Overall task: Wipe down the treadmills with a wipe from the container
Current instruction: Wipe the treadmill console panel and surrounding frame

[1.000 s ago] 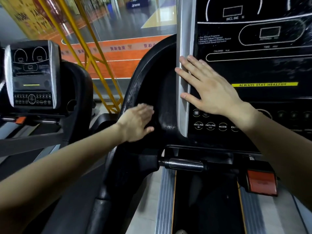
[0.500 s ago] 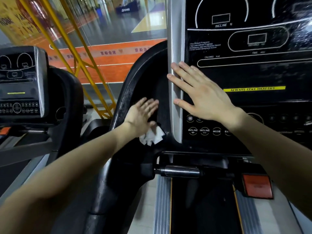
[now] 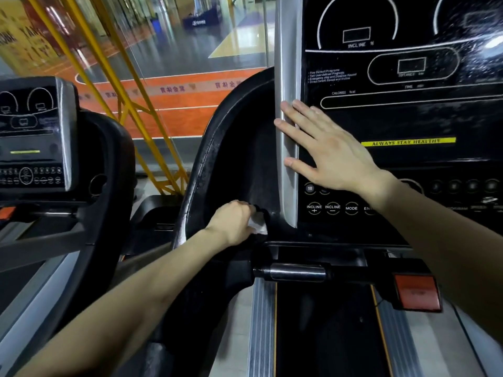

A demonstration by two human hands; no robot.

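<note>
A black treadmill console (image 3: pixel 402 118) fills the upper right, with a silver trim strip (image 3: pixel 287 148) down its left edge. My right hand (image 3: pixel 326 151) lies flat with straight fingers on the console and strip. A black curved side recess (image 3: pixel 239 148) sits left of the strip. My left hand (image 3: pixel 234 221) is at the bottom of that recess, fingers curled round a crumpled white wipe (image 3: pixel 258 225); only part of the wipe shows. The wipe container is not in view.
A second treadmill console (image 3: pixel 35 134) and its black frame (image 3: pixel 114 186) stand at the left. A chrome handlebar (image 3: pixel 296 272) and an orange-red tab (image 3: pixel 416 293) sit below the console, above the belt (image 3: pixel 324 336). Yellow struts (image 3: pixel 130 104) and a glass wall lie behind.
My left hand slid down the side recess from mid-height to its bottom and its fingers curled over the white wipe. My right hand stayed flat on the console.
</note>
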